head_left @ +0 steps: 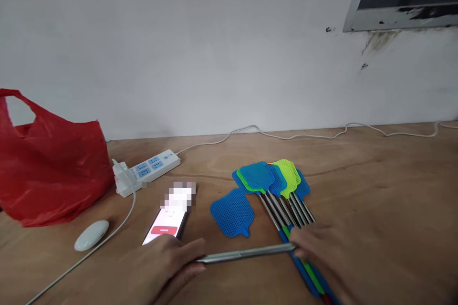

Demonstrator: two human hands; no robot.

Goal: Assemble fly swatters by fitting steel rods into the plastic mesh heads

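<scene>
Between my two hands a thin metal rod point(246, 253) lies level, just above the wooden table. My left hand point(171, 264) is closed round its left end, fingers pinching it. At the other end my right hand point(318, 252) grips the rod, its outline blurred by motion. Beyond the rod a loose blue fly swatter head point(233, 212) rests flat with no handle on it. A pile of fly swatters point(263, 176) with blue, green and yellow heads lies to the right, their metal shafts and coloured handles running partly under my right hand.
On the left stand a red plastic bag point(53, 166), a white power strip point(155, 166) and a white oval device point(92, 235) beside a cable. A lit phone point(168, 219) lies close to my left hand. A white wall point(229, 57) rises behind the table.
</scene>
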